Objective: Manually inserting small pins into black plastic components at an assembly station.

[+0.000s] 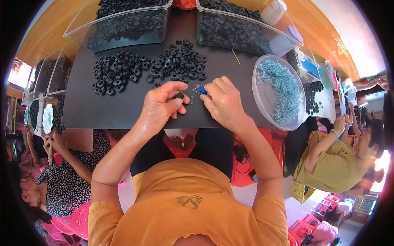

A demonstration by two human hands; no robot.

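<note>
My left hand (163, 102) pinches a small black plastic piece (179, 95) between thumb and fingers, just above the table's near part. Close by on the right, my right hand (223, 101) is closed round a blue-ended tool (203, 90); the rest of it is hidden in the fist. Tiny pale pieces like little springs (198, 87) lie scattered on the dark table between the hands. Beyond them are two loose piles of black plastic pieces, a left pile (117, 73) and a right pile (178, 62).
A round clear tub (259, 92) of pale blue springlike pieces stands at the right. Clear bins, one far left (154, 35) and one far right (230, 41), hold more black pieces. A thin yellowish stick (236, 58) lies nearby. Co-workers sit at left (61, 176) and right (334, 164).
</note>
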